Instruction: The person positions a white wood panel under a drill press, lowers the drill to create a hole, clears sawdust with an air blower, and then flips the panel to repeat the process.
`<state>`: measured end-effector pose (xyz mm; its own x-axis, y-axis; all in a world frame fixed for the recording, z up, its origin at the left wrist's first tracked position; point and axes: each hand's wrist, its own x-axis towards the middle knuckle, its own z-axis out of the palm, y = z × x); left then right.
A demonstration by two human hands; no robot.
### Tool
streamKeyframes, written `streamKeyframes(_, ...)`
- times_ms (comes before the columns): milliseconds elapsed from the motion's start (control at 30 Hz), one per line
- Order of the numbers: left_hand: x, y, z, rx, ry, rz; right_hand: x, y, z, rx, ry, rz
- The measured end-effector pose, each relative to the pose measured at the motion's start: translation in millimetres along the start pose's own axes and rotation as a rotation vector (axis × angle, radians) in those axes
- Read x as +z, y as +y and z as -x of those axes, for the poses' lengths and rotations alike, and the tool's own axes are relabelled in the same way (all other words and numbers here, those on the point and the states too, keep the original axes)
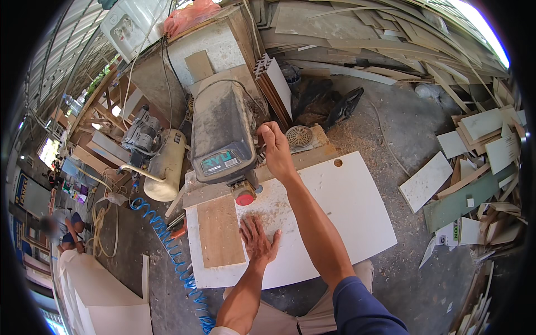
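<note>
In front of me stands a bench drill press [220, 134] with a dusty grey head and a red round button [244, 197] at its front. My right hand [272, 146] is closed on the feed handle at the right side of the head, and the fingers hide most of that handle. A white panel [335, 223] lies below the head, with a round hole near its far right corner. My left hand [259, 240] rests flat on it, fingers spread, beside wood shavings [273, 211]. Left of that hand is a thin brown wooden board [219, 234].
A cream air compressor [166, 167] and a coiled blue hose [167, 240] are on the left. Offcuts [480, 167] heap up at right, with stacked boards [363, 28] behind. A person [71, 231] is at far left. Sawdust covers the floor.
</note>
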<state>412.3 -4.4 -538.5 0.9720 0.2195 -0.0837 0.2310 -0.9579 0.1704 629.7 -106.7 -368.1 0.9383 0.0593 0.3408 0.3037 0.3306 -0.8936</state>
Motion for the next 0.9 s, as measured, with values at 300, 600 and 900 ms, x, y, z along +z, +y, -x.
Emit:
streamKeyframes(300,0.4,0.0,0.5,0.002,0.004,-0.004,1.4,0.6,1.9,-0.065,0.014,-0.030)
streamKeyframes(600,3.0,-1.2,-0.3,0.001,0.004,0.000,1.9,-2.1,3.9,-0.057,0.004,-0.058)
streamKeyframes(900,1.0,1.0,-0.5,-0.010,-0.015,-0.015,-1.6,3.5,3.0,-0.064,-0.011,-0.033)
